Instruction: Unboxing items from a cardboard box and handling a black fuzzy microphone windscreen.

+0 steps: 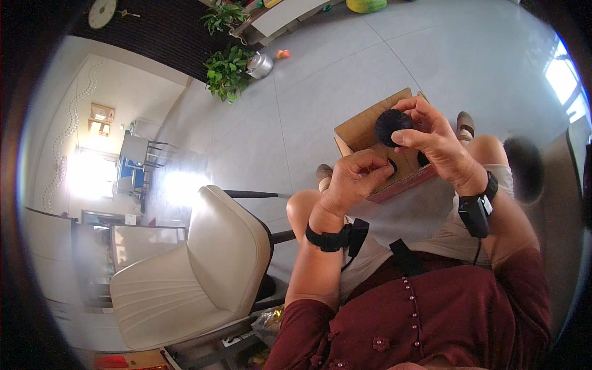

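A round, fuzzy black ball (392,127) is held between the thumb and fingers of my right hand (432,134), above an open cardboard box (370,115). My left hand (358,178) is over the box's near left side, thumb and index finger brought together. At those fingertips a small dark thing (392,166) shows partly; whether it is pinched or lies behind them, I cannot tell. Inside the box, another dark thing (422,158) is partly covered by my right hand. The box sits between my feet, with its flaps raised.
Left of me stands a cream padded chair (226,249) with dark legs. Farther off on the grey tiled floor (323,88) are a metal kettle (260,65), a leafy plant (226,71) and some reddish fruit-like things (282,54). A plastic bag (268,321) lies beside the chair.
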Tool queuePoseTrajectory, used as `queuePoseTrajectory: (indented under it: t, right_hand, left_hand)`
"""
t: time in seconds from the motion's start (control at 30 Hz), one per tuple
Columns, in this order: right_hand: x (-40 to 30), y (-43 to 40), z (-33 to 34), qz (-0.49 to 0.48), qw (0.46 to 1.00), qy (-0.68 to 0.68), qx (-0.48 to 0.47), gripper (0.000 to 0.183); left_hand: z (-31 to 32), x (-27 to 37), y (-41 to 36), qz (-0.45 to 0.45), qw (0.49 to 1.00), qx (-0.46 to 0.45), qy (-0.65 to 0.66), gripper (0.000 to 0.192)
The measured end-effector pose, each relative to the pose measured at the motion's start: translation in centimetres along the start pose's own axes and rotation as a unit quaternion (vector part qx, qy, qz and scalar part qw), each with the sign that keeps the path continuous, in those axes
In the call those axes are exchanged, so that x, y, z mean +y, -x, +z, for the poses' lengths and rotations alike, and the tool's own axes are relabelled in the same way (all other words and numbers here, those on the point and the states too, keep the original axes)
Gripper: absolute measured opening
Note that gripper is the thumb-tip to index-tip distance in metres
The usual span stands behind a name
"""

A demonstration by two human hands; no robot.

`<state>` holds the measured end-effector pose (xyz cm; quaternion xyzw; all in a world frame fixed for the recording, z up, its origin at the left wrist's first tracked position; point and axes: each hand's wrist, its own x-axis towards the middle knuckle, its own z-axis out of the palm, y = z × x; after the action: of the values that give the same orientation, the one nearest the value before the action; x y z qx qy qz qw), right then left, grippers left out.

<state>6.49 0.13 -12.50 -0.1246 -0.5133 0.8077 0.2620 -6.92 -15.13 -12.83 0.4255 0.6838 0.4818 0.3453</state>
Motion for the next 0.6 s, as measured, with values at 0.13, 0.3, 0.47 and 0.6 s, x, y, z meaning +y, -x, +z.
queuePoseTrajectory:
  t: [0.13,0.3,0.47,0.6]
  right_hand:
    - [0.2,-0.3,-0.4,-0.008,0.997,0.081,-0.014,0.044]
    - [1.6,-0.5,-0.5,-0.039,0.978,0.192,-0.073,0.047]
    - [1.2,-0.2,-0.1,0.028,0.968,0.204,-0.146,0.047]
    - [0.7,0.0,-0.3,0.055,0.943,0.258,-0.202,0.048]
  left_hand:
    - [-0.1,-0.5,0.1,0.088,0.995,-0.045,0.002,0.007]
    - [-0.9,-1.1,0.2,0.109,0.990,0.010,0.086,0.008]
    - [-1.1,-1.2,0.3,0.080,0.990,0.065,0.097,0.010]
    - [-1.1,-1.7,0.1,0.126,0.985,0.065,0.095,0.011]
